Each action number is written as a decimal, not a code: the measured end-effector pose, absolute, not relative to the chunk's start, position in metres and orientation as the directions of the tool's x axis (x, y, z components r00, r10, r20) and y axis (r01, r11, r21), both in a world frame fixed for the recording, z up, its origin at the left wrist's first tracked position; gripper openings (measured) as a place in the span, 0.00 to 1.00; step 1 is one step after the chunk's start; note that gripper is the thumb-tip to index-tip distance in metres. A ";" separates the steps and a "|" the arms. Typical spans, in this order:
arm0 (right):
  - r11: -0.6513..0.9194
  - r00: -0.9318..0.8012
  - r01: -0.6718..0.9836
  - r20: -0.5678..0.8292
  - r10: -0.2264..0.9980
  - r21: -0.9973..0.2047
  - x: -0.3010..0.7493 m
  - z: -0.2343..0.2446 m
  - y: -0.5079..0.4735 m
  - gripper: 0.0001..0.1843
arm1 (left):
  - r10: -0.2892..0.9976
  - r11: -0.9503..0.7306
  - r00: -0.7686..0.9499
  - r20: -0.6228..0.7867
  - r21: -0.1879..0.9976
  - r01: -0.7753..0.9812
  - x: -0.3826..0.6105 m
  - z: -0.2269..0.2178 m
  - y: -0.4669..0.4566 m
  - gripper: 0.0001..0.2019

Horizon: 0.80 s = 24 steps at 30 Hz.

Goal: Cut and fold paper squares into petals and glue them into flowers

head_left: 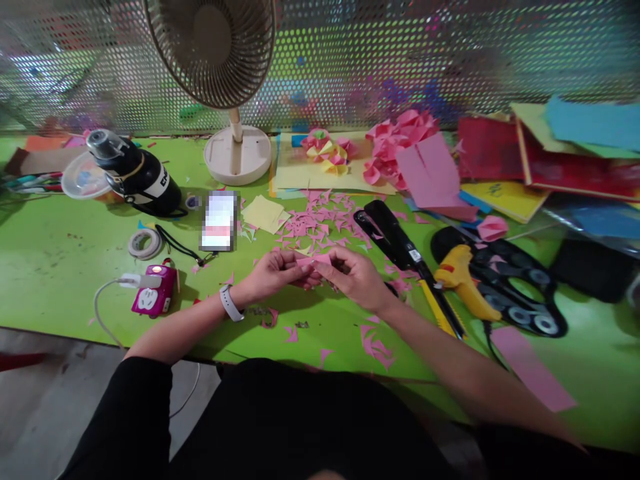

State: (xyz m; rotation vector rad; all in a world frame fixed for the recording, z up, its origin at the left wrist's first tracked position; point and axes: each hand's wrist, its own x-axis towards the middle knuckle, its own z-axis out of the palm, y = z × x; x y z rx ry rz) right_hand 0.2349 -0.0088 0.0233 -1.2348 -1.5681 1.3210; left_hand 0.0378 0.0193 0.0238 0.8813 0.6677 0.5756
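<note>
Both my hands meet over the middle of the green table (60, 260) and pinch a small pink paper piece (314, 261) between them. My left hand (276, 273), with a white watch on its wrist, grips the piece's left end with closed fingers. My right hand (354, 275) holds the right end, fingers curled around it. Pink paper scraps (320, 220) lie scattered just beyond my hands, and a few more (376, 345) lie near the table's front edge.
A standing fan (235, 80) is at the back, a black bottle (140, 175) and tape roll (144, 243) on the left, a phone (219, 220) and yellow notes (264, 213) ahead. A yellow glue gun (463, 283), black stapler (395, 243), pink flowers (400, 143) and coloured sheets (575, 153) fill the right.
</note>
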 end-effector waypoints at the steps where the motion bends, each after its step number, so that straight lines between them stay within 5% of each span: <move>1: 0.006 -0.267 0.207 -0.051 0.962 -0.978 0.235 0.023 -0.009 0.17 | 0.694 0.515 0.661 -0.286 0.838 -0.178 0.038 0.024 0.020 0.20; 24: 0.059 -0.299 0.343 -0.049 0.953 -0.937 0.231 0.021 -0.010 0.21 | 0.778 0.328 0.582 -0.238 0.943 -0.053 0.034 0.011 0.025 0.23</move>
